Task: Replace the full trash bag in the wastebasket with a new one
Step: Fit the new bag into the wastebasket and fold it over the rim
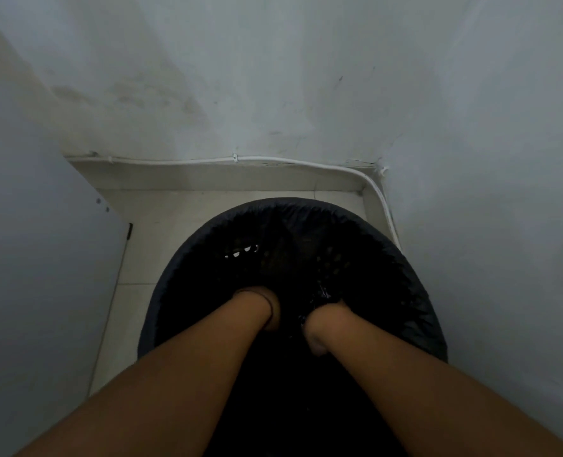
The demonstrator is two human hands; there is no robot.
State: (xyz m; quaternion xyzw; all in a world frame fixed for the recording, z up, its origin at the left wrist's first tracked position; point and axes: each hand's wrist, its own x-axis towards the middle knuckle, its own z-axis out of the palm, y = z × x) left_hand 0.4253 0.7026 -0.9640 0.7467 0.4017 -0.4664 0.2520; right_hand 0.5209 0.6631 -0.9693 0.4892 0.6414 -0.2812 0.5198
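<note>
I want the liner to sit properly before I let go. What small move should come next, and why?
Probably press the black bag further down: both hands are deep inside the wastebasket, the bag's edge already wraps the rim, and the mesh wall shows through.

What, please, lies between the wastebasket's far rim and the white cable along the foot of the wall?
In the head view, only bare pale floor tile and the skirting ledge lie between the wastebasket and the white cable.

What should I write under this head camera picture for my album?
Both hands, left hand and right hand, reach down inside the black trash bag lining the wastebasket.
</note>
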